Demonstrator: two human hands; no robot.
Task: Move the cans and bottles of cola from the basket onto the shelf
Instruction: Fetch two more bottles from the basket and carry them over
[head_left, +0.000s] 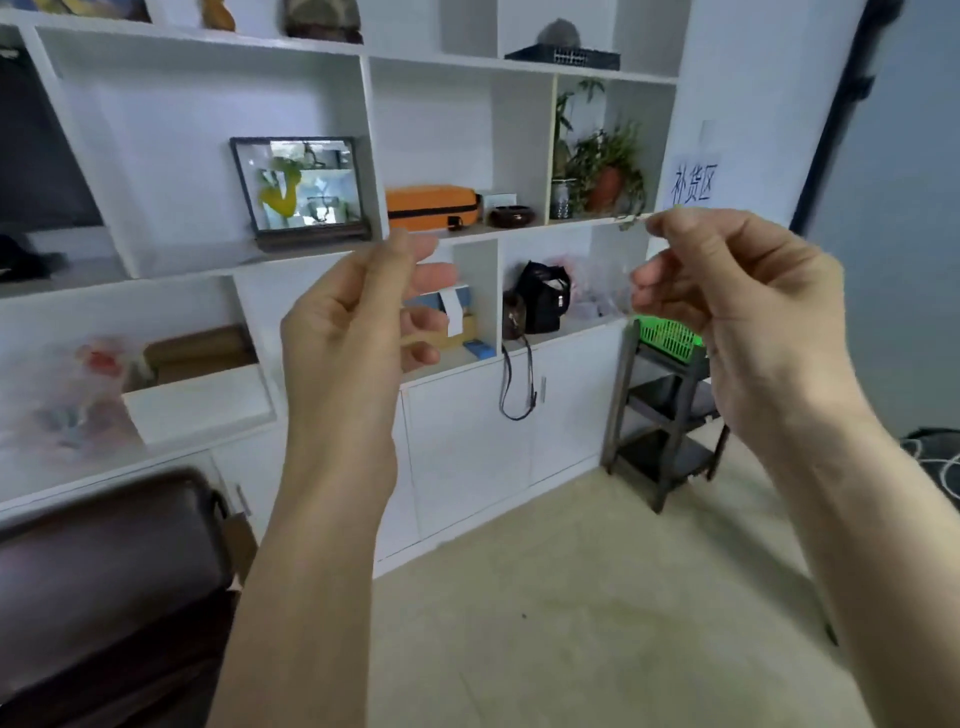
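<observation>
We held both hands raised and empty, left hand (358, 312) and right hand (727, 291) with loosely curled grips, the green plastic basket (667, 338) far right, nearer our right.

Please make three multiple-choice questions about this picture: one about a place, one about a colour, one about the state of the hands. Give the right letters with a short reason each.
1. Where does the basket sit?
A. on top of the dark rack
B. on the floor
C. inside the white cabinet

2. What colour is the case on the shelf beside the dark bowl?
A. blue
B. orange
C. white

3. What do the left hand and the right hand hold?
A. a can each
B. one bottle together
C. nothing

Answers:
1 A, the green basket rests on the rack's top level.
2 B, the case is plainly orange.
3 C, both hands are raised with loosely curled fingers and nothing in them.
</observation>
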